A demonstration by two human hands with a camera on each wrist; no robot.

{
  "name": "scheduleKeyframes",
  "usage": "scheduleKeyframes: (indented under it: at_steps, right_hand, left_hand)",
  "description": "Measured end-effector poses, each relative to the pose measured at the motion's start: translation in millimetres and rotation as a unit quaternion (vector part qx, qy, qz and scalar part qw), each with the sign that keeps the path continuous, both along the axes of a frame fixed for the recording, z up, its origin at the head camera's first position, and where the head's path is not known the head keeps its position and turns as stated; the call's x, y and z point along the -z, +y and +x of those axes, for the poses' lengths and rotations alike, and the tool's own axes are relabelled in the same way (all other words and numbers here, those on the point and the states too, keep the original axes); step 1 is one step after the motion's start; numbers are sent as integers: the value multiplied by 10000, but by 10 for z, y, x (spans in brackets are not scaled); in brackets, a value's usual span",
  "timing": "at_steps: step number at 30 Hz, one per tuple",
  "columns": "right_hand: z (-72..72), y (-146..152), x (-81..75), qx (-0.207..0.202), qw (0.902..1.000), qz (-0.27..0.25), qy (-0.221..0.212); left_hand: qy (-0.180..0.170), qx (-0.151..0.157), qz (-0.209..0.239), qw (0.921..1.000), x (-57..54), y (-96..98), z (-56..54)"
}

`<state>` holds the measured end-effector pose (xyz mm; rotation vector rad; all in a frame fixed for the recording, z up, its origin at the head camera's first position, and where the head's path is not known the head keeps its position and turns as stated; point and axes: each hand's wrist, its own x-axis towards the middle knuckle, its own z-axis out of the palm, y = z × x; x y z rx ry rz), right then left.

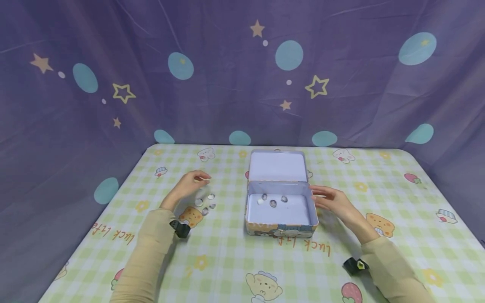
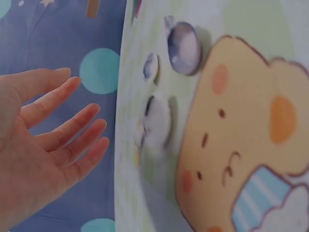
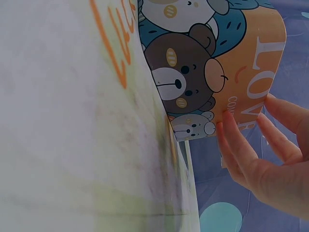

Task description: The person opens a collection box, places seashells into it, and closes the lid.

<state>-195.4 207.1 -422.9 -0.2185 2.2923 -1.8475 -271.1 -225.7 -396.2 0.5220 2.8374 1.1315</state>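
An opened tin box (image 1: 280, 229) stands on the table, its lid (image 1: 278, 166) tipped back. Inside lie several small seashells (image 1: 273, 203), purplish and white. More loose seashells (image 1: 198, 203) are scattered on the cloth to the left of the tin. My left hand (image 1: 189, 184) hovers just beyond these loose shells; in the left wrist view its fingers (image 2: 79, 125) are spread and hold nothing. At the tin's right side is my right hand (image 1: 335, 203), its extended fingers (image 3: 241, 140) touching the printed wall (image 3: 231, 77). Some right fingertips are hidden behind the tin.
A green-checked tablecloth (image 1: 223, 269) with printed cartoons covers the table. Behind the table hangs a purple curtain (image 1: 235, 105) with stars and blue dots. A dark wrist camera (image 1: 180, 228) sits on the left sleeve, another camera (image 1: 355, 266) on the right.
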Motion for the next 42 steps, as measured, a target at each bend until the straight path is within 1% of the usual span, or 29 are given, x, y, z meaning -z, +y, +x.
scheduleKeyframes:
  at_steps: [10, 17, 23, 26, 30, 36, 37, 38, 42]
  right_hand:
    - [-4, 3, -14, 28, 10000, -7, -21]
    - [-4, 0, -15, 43, 10000, 13, -49]
    - [-3, -6, -10, 94, 9999, 1, -79]
    - [-6, -10, -5, 93, 9999, 24, -66]
    - [0, -15, -13, 93, 9999, 13, -64]
    - [3, -12, -15, 100, 9999, 5, -70]
    - [-3, -11, -7, 114, 9999, 25, -73]
    - [-32, 7, 47, 150, 9998, 4, -90]
    - [-47, 8, 62, 156, 9998, 2, -85]
  left_hand:
    - [-316, -329, -186, 9988, 113, -75, -38]
    - [-459, -433, -174, 9979, 181, -123, -60]
    - [-605, -483, -247, 9967, 201, -122, -77]
    - [-574, -436, -350, 9968, 205, -125, -77]
    - [-497, -355, -379, 9974, 217, -134, -85]
    - [-459, -331, -443, 9974, 224, -138, -105]
    - [-486, -349, -457, 9972, 224, -137, -108]
    - [-495, -357, -467, 9970, 227, -136, -112]
    - [-499, -392, -482, 9968, 240, -134, -115]
